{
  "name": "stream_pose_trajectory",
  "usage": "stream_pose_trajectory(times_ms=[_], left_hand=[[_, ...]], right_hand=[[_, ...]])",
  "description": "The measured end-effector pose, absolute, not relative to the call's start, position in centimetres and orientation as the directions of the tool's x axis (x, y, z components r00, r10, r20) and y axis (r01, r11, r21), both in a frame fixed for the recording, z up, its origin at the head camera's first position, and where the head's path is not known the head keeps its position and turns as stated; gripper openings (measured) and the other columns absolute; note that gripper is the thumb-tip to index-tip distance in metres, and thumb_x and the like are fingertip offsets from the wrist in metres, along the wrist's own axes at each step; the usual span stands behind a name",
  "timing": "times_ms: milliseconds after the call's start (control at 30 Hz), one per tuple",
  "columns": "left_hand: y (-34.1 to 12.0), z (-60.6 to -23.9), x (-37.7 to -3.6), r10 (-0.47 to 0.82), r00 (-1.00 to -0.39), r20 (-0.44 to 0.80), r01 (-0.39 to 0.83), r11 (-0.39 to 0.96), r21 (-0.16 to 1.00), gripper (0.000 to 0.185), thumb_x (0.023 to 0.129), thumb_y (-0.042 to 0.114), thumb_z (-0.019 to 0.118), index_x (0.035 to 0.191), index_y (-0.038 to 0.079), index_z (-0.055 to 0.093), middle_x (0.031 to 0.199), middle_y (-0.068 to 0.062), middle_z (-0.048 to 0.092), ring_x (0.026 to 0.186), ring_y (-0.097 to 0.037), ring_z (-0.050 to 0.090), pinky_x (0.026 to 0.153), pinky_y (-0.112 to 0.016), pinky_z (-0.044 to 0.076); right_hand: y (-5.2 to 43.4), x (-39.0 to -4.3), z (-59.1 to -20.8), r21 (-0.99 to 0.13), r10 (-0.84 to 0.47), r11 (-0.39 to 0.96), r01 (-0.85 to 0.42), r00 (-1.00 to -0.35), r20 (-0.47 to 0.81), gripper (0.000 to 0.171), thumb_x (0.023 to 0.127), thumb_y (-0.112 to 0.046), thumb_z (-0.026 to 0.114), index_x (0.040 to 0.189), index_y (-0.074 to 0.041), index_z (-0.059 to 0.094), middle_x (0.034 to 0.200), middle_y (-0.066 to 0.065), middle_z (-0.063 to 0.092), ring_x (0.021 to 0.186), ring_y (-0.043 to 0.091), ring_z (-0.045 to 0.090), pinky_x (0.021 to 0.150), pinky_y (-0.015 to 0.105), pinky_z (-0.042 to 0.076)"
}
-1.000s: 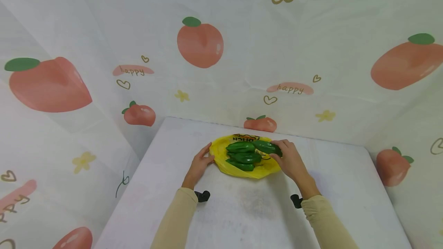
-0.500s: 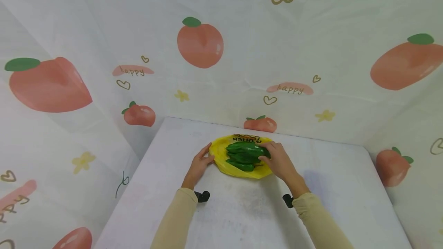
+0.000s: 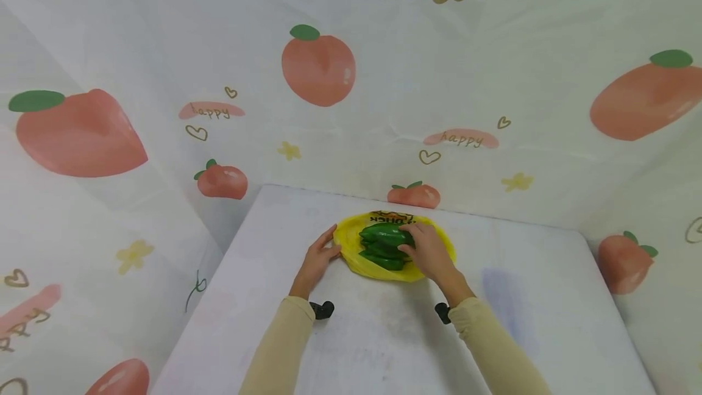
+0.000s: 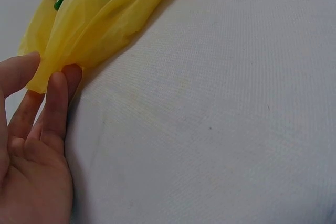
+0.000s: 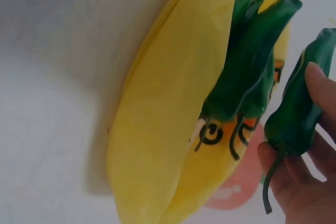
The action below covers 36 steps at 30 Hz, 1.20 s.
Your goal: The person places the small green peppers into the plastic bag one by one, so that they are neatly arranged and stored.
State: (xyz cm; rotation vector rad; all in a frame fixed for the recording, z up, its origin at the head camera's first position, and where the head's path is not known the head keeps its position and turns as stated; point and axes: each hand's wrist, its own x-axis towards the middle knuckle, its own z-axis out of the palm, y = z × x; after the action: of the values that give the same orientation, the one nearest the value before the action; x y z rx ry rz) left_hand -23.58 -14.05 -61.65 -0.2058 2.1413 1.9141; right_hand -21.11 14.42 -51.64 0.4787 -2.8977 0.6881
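A yellow plastic bag (image 3: 348,236) lies spread on the table with its mouth up. Several green peppers (image 3: 386,263) lie together inside it. At the bag's left edge my left hand (image 3: 314,263) pinches the rim; the left wrist view shows thumb and fingertips on the gathered plastic (image 4: 89,30). My right hand (image 3: 433,253) holds one more green pepper (image 5: 299,98) between thumb and fingers over the bag, its stem pointing back toward the palm. In the right wrist view, peppers (image 5: 252,61) with dark stems show behind the bag's near wall (image 5: 168,87).
The white table (image 3: 378,346) spreads around the bag, with a bluish smudge at right. A white sheet (image 3: 378,66) printed with peaches hangs behind and at both sides. Black camera mounts (image 3: 322,310) sit at the wrists.
My right hand has carried its pepper leftward, from the bag's right edge to over the other peppers. My left hand has stayed at the bag's left rim.
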Motion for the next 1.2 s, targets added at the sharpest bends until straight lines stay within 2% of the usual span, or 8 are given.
stream_pose_trajectory(times_ms=[400, 700, 1033, 1200], left_hand=[[-13.8, -61.1, -23.4, 0.059, -0.954, -0.293, -0.282, 0.146, 0.948, 0.054, 0.091, 0.029, 0.064, 0.134, 0.054, 0.043, 0.152, 0.006, 0.038, 0.106, -0.012, 0.061, 0.101, -0.034, 0.047], [-13.6, -60.6, -23.2, 0.065, -0.956, -0.285, -0.274, 0.149, 0.950, 0.055, 0.092, 0.028, 0.063, 0.137, 0.051, 0.042, 0.153, 0.003, 0.036, 0.106, -0.013, 0.061, 0.100, -0.034, 0.047], [-13.7, -60.9, -23.4, 0.066, -0.955, -0.289, -0.277, 0.145, 0.950, 0.054, 0.091, 0.028, 0.064, 0.134, 0.053, 0.043, 0.153, 0.004, 0.036, 0.106, -0.013, 0.061, 0.100, -0.034, 0.047], [-13.7, -61.1, -23.5, 0.068, -0.953, -0.296, -0.284, 0.144, 0.948, 0.053, 0.090, 0.029, 0.065, 0.132, 0.056, 0.044, 0.152, 0.005, 0.037, 0.106, -0.011, 0.061, 0.100, -0.033, 0.047]], right_hand=[[13.0, -21.7, -51.9, -0.414, -0.265, 0.860, -0.298, -0.955, 0.136, 0.043, 0.083, -0.026, 0.074, 0.122, -0.013, 0.060, 0.120, 0.008, 0.061, 0.109, 0.029, 0.053, 0.100, 0.045, 0.044], [12.4, -21.8, -52.5, -0.403, -0.279, 0.861, -0.311, -0.950, 0.139, 0.043, 0.084, -0.025, 0.073, 0.123, -0.012, 0.060, 0.120, 0.009, 0.058, 0.112, 0.029, 0.051, 0.100, 0.043, 0.045], [12.1, -21.9, -52.9, -0.393, -0.277, 0.862, -0.319, -0.947, 0.161, 0.042, 0.086, -0.026, 0.070, 0.126, -0.014, 0.060, 0.118, 0.011, 0.056, 0.108, 0.029, 0.051, 0.094, 0.041, 0.048], [12.1, -22.1, -53.1, -0.387, -0.279, 0.864, -0.323, -0.946, 0.165, 0.043, 0.086, -0.026, 0.070, 0.127, -0.014, 0.060, 0.119, 0.011, 0.056, 0.109, 0.029, 0.050, 0.096, 0.042, 0.047]])
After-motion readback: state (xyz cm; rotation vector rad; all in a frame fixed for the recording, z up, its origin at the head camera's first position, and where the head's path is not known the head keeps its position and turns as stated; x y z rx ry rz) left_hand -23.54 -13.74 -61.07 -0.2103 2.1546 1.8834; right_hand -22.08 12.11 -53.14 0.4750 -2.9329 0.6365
